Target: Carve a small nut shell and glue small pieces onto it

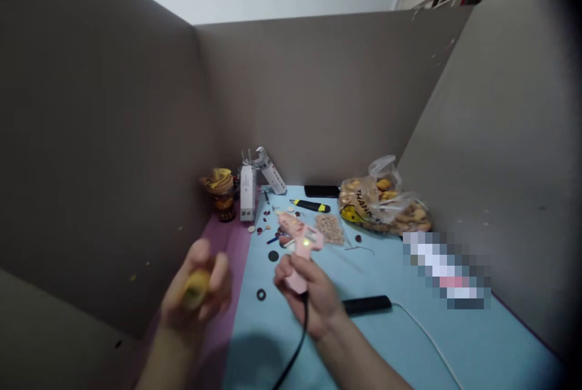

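Observation:
My right hand (pixel 305 294) is wrapped round the grip of a pink glue gun (pixel 299 239), whose nozzle points away from me and whose small light glows green. A black cord (pixel 297 344) runs from the gun's handle toward me. My left hand (pixel 196 294) is raised at the left and closed on a small yellow rounded piece (pixel 195 289), blurred by motion. Both hands hover over the light blue table top (pixel 409 341) near its pink left strip (pixel 231 244).
Small dark discs and beads (pixel 268 238) lie scattered past the gun, beside a packet of beige beads (pixel 330 228). A yellow-black cutter (pixel 311 205), a phone (pixel 321 191), a plastic bag of snacks (pixel 384 202), white boxes (pixel 248 191), a small jar (pixel 221 193) and a black remote-like bar (pixel 366 304) stand around. Cardboard walls enclose the table.

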Demonstrator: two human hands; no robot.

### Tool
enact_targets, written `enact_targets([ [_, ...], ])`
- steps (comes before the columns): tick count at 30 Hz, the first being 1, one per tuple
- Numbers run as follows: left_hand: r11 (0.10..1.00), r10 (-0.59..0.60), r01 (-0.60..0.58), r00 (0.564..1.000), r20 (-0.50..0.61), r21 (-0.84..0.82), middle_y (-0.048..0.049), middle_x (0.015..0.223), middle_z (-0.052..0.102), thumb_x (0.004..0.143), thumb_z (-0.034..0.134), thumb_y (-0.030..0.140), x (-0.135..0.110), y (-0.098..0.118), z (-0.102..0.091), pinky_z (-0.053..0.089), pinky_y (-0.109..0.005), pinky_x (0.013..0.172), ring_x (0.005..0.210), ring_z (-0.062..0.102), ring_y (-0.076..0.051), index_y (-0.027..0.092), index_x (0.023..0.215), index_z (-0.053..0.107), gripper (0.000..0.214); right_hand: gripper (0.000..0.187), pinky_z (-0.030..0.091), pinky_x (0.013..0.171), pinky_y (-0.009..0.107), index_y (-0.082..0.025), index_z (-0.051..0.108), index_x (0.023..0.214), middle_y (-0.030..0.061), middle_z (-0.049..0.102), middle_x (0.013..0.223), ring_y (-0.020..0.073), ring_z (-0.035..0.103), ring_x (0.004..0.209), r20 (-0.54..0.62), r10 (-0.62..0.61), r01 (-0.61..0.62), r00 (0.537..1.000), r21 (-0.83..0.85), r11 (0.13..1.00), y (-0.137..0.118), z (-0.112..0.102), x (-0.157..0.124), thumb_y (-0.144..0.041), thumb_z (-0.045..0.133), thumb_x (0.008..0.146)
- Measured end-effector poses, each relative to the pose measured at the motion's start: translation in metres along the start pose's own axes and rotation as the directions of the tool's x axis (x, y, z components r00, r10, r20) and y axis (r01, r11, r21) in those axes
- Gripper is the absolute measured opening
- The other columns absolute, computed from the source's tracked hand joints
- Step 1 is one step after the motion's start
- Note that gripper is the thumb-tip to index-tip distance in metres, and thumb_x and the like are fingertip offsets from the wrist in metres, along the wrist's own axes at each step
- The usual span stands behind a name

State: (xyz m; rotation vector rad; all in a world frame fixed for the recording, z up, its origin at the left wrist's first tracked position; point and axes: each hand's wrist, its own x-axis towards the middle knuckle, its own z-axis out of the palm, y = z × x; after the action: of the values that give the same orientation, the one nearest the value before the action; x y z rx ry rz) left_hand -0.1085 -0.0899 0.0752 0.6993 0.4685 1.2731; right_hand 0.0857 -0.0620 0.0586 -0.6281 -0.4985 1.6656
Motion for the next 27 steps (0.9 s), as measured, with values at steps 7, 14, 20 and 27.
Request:
enact_targets([
  [7, 0.967, -0.229, 0.153, 0.874, -0.428, -0.204, -0.0090, 0.081, 0.070, 0.089, 0.051, 0.007, 0.111, -0.065, 0.010, 0.059, -0.019, 0.062, 0.058, 0.065, -0.008, 0.010, 0.087, 0.063, 0.013, 0.046, 0.037, 0.048, 0.024, -0.019, 0.061, 0.094, -0.0056, 0.048, 0.053, 0.0119, 0.048, 0.046, 0.100, 0.068, -0.025, 0.993, -0.381, 0.924, -0.047, -0.087, 0.015, -0.057, 0.071, 0.072],
  [14, 0.993, -0.105, 0.118, 0.902, -0.419, 0.005, -0.0077, 0.094, 0.073, 0.080, 0.062, 0.005, 0.109, -0.061, -0.023, 0.059, -0.022, 0.065, 0.074, 0.070, -0.014, 0.016, 0.101, 0.065, 0.023, 0.044, 0.037, 0.048, 0.024, -0.021, 0.060, 0.091, -0.0027, 0.058, 0.067, 0.0096, 0.051, 0.048, 0.017, 0.129, -0.117, 0.991, -0.327, 0.938, -0.039, -0.115, 0.019, -0.046, 0.082, 0.063],
  [20, 0.888, -0.014, 0.204, 0.908, -0.419, 0.413, -0.0100, 0.101, 0.072, 0.078, 0.062, 0.010, 0.107, -0.049, -0.046, 0.055, -0.020, 0.074, 0.084, 0.070, -0.014, 0.014, 0.098, 0.068, 0.021, 0.040, 0.031, 0.041, 0.021, -0.019, 0.063, 0.086, -0.0028, 0.055, 0.061, 0.0071, 0.047, 0.041, -0.034, 0.204, -0.202, 0.978, -0.376, 0.904, -0.036, -0.121, 0.013, -0.050, 0.078, 0.068],
  [27, 0.316, 0.114, 0.146, 0.975, -0.190, 0.937, -0.0086, 0.099, 0.073, 0.071, 0.067, 0.016, 0.100, -0.076, -0.054, 0.045, -0.042, 0.094, 0.098, 0.063, -0.026, 0.019, 0.100, 0.073, 0.029, 0.041, 0.034, 0.040, 0.019, -0.017, 0.063, 0.087, -0.0033, 0.057, 0.060, 0.0060, 0.048, 0.039, -0.023, 0.223, -0.216, 0.975, -0.364, 0.906, -0.034, -0.126, 0.015, -0.049, 0.079, 0.067],
])
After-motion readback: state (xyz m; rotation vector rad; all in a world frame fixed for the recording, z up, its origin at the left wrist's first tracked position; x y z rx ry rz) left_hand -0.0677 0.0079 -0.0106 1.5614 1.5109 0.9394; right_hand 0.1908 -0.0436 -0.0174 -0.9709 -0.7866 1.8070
